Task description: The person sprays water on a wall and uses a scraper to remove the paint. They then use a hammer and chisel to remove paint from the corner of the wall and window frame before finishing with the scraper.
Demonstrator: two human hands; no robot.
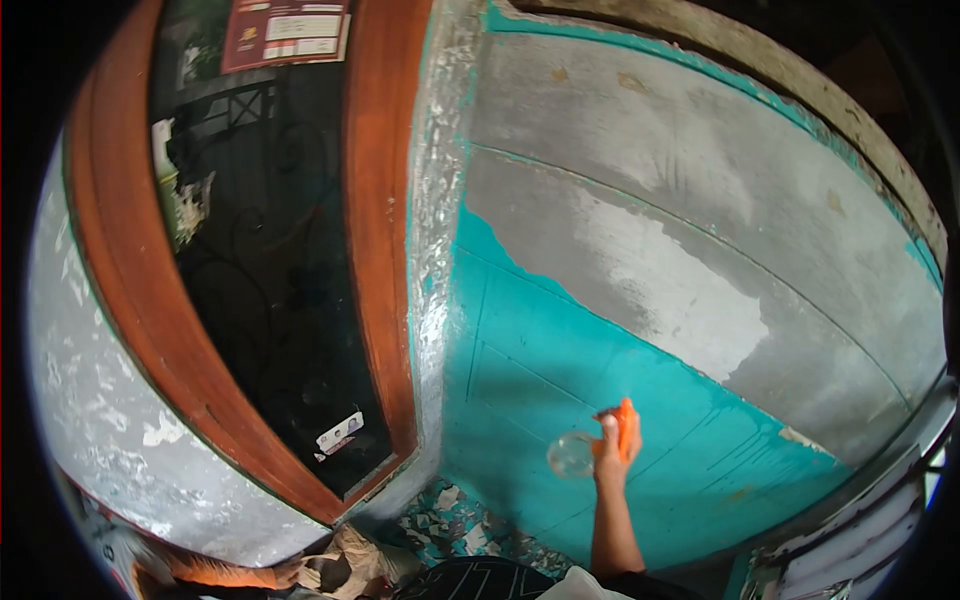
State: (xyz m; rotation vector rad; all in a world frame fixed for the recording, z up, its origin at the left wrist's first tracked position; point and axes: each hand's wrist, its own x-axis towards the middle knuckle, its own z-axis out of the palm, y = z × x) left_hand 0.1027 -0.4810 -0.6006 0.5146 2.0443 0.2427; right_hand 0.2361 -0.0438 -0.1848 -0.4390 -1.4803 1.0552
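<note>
My right hand (617, 447) is stretched out in front of the turquoise part of the wall (540, 350). Its fingers are wrapped round the orange head of a spray bottle (626, 425). The clear, rounded body of the bottle sticks out to the left of the hand, tilted away from upright. Above the turquoise area the wall shows bare grey plaster (640, 250) with a ragged paint edge. My left hand is out of the picture.
A brown wooden frame (385, 200) with dark glass and stickers stands at left, beside a flaking grey post (440, 200). Turquoise and white paint flakes (460, 525) litter the floor below. Crumpled brown material (350, 565) lies at the lower left. A grey ledge (880, 480) borders the right.
</note>
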